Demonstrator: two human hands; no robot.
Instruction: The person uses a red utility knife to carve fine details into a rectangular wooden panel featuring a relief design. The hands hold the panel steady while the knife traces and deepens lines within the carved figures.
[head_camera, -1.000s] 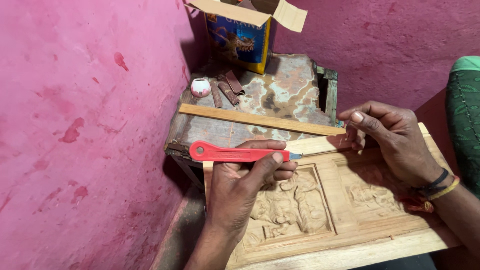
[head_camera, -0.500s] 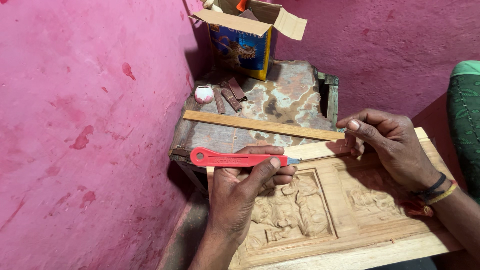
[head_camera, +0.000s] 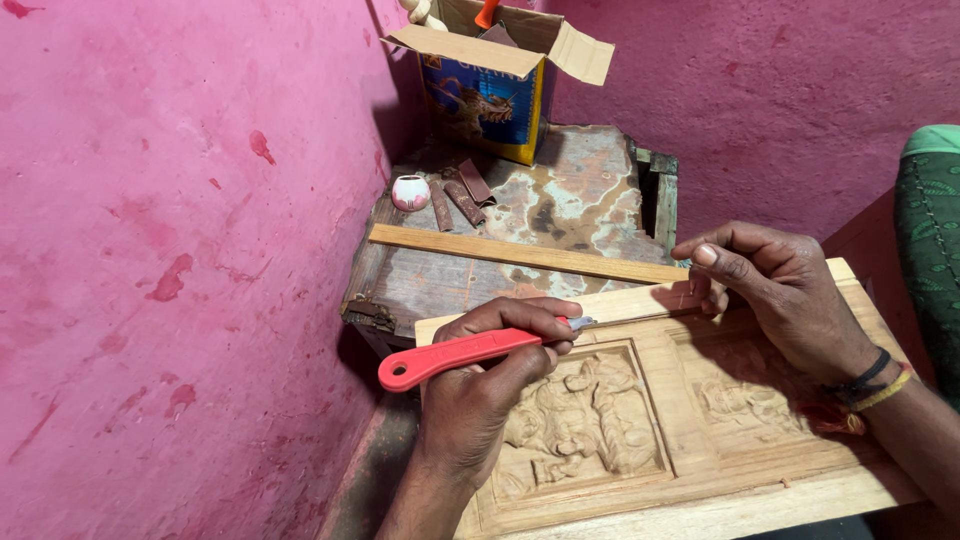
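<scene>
The left hand (head_camera: 490, 385) is closed around a red-handled knife (head_camera: 455, 357), fingers curled over the handle and thumb beneath it; the handle juts out past the hand toward the pink wall (head_camera: 170, 250), and the short blade (head_camera: 580, 323) pokes out just beyond the fingertips, lying on the upper border of a carved wooden panel (head_camera: 660, 420). Directly under that grip sits a recessed relief of figures (head_camera: 580, 415). The right hand (head_camera: 785, 295) rests on the same border, beyond the blade tip, fingers bent and pressing down. Above both hands, a thin wooden strip (head_camera: 520, 253) lies across a worn table (head_camera: 590, 195), with a small pink pot (head_camera: 410, 192) and an open cardboard box (head_camera: 490, 85) farther off.
</scene>
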